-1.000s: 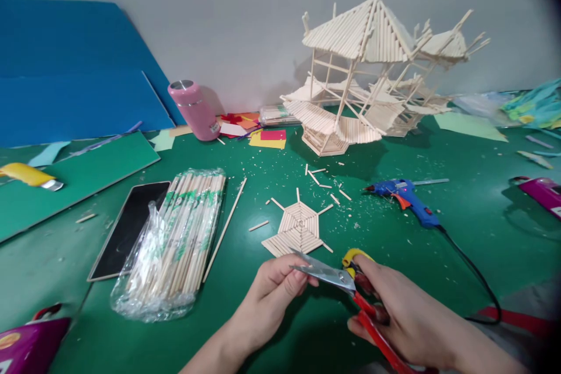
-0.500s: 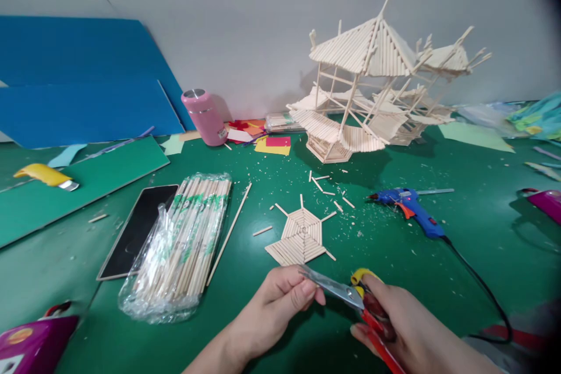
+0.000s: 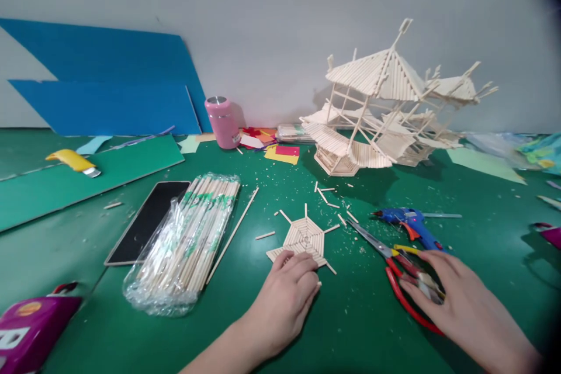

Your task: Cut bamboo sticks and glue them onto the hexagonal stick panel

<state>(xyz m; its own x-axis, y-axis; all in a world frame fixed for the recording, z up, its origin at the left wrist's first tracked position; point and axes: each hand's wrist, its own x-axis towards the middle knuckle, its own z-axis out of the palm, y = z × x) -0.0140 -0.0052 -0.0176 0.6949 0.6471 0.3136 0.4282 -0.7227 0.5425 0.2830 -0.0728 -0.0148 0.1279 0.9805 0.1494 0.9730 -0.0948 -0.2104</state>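
Left hand (image 3: pixel 291 292): palm down, fingers bent and bunched together over the near edge of the polygonal stick panel (image 3: pixel 305 232). Contact between fingertips and panel hidden; cannot tell whether anything is pinched beneath them. A small pale tip shows at the hand's right side; nature unclear.

Stick panel: flat on the worktop (image 3: pixel 350 321), just beyond the left hand and partly covered by its fingers. Concentric rows of short sticks; bare spokes project from the far and right sides. Well apart from the right hand, to that hand's left.

Right hand (image 3: pixel 460 304): thumb and fingers parted in a C about the handles of the scissors (image 3: pixel 372 239), at the handles but not balled round them; firmness of hold cannot be told. Blades point away and leftward, slightly parted, tips near small stick offcuts (image 3: pixel 342 220).

Surroundings: blue glue gun (image 3: pixel 405 217) just beyond the scissors. Short cut stick (image 3: pixel 265 235) left of the panel. Long loose stick (image 3: pixel 232 236) farther left, beside the plastic-wrapped stick bundle (image 3: pixel 188 239), which overlaps a dark framed board (image 3: pixel 146 225). Roofed stick model (image 3: pixel 372 82) stands beyond the panel, toward the wall.
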